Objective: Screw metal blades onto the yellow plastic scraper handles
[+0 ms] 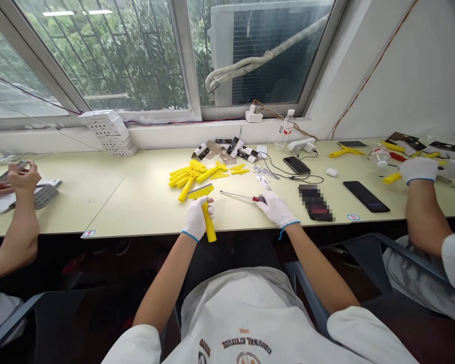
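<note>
On my head feed now: a pale yellow-green workbench (136, 202) runs beneath a sliding window (136, 55), leaves and bars beyond the left panes, an air-conditioner unit (222, 60) behind the right. And here's the left hand (194, 217), white-gloved, fingers curled round a yellow scraper (210, 225) at the near edge of the bench, blade end up. Over to the right hand (277, 208): it grips the screwdriver (243, 196) by its red-and-black handle, shaft pointing left, tip apart from the scraper. Beyond them I see piled yellow handles (191, 174), with metal blades (266, 177) to the right. A plastic bottle (287, 129) stands near the sill; a black smartphone (366, 196) lies farther right. Co-workers' hands show at both ends of the bench.
</note>
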Available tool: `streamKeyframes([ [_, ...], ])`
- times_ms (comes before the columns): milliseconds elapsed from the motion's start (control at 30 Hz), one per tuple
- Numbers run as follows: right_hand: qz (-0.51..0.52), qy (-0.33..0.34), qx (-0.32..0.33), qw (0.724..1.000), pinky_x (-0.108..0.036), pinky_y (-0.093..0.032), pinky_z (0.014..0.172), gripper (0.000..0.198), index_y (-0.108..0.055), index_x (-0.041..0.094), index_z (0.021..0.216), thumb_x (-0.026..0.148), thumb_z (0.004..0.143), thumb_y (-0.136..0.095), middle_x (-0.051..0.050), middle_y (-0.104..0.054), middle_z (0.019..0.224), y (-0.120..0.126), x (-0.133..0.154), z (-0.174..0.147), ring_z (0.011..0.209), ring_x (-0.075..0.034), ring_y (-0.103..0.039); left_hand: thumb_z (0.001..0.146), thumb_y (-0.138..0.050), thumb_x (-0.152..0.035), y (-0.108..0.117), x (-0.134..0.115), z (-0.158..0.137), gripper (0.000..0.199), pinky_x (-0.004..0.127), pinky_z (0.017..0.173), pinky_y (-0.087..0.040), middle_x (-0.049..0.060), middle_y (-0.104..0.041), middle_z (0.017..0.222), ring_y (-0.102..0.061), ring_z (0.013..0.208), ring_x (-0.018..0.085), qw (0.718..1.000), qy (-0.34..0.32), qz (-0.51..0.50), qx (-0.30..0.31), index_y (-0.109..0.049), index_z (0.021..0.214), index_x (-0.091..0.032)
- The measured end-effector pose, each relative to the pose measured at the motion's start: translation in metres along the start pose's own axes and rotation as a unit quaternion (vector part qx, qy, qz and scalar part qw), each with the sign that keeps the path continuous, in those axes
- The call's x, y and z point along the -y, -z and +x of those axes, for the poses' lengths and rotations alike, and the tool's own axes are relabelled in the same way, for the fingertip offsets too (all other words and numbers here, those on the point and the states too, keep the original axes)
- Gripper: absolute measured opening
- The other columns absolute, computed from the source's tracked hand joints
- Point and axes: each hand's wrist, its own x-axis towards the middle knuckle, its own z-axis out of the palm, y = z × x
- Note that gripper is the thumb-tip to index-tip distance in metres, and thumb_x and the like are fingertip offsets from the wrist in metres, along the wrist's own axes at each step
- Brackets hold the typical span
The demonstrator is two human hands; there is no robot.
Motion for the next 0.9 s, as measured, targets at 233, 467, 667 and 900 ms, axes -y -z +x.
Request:
streamKeyframes([
  [233, 0.022, 0.080, -0.112, 0.990, -0.049, -0.057, 0.109, 0.046, -0.074, 0.018, 0.126, 0.056, 0.101, -0.072, -0.020, -0.072, 0.129, 0.005, 0.028, 0.000, 0.119, -0.031, -0.066, 0.103, -0.057, -0.054, -0.007, 0.020, 0.000, 0.041, 0.029, 0.052, -0.050, 0.009, -0.069, 0.100, -0.057, 0.059, 0.015, 0.991, 0.081, -0.074, 0.079, -0.061, 0.123, -0.019],
  [467, 0.040, 0.065, -0.132, 0.988, -0.043, -0.063, 0.104, 0.042, -0.069, 0.017, 0.139, 0.048, 0.111, -0.068, -0.012, -0.070, 0.137, 0.032, 0.028, 0.007, 0.118, -0.022, -0.071, 0.111, -0.053, -0.047, -0.001, 0.040, 0.013, 0.037, 0.028, 0.055, -0.056, 0.015, -0.073, 0.105, -0.059, 0.060, 0.015, 0.989, 0.091, -0.011, 0.113, -0.062, 0.125, -0.015],
  [667, 0.063, 0.047, -0.164, 0.983, -0.042, -0.064, 0.102, 0.040, -0.070, 0.016, 0.139, 0.044, 0.110, -0.069, -0.012, -0.070, 0.136, 0.042, 0.010, 0.030, 0.117, -0.021, -0.072, 0.101, -0.075, -0.035, 0.004, 0.042, 0.009, 0.033, 0.029, 0.060, -0.061, 0.016, -0.076, 0.114, -0.066, 0.064, 0.013, 0.986, 0.037, 0.054, 0.152, -0.067, 0.126, -0.015],
  [900, 0.107, 0.037, -0.208, 0.972, -0.043, -0.065, 0.101, 0.042, -0.069, 0.014, 0.139, 0.043, 0.109, -0.071, -0.012, -0.071, 0.135, 0.029, -0.005, 0.051, 0.117, -0.022, -0.072, 0.095, -0.084, -0.037, 0.012, 0.047, 0.011, 0.038, 0.026, 0.066, -0.067, 0.009, -0.073, 0.106, -0.075, 0.076, 0.015, 0.974, 0.038, 0.113, 0.194, -0.071, 0.125, -0.017],
])
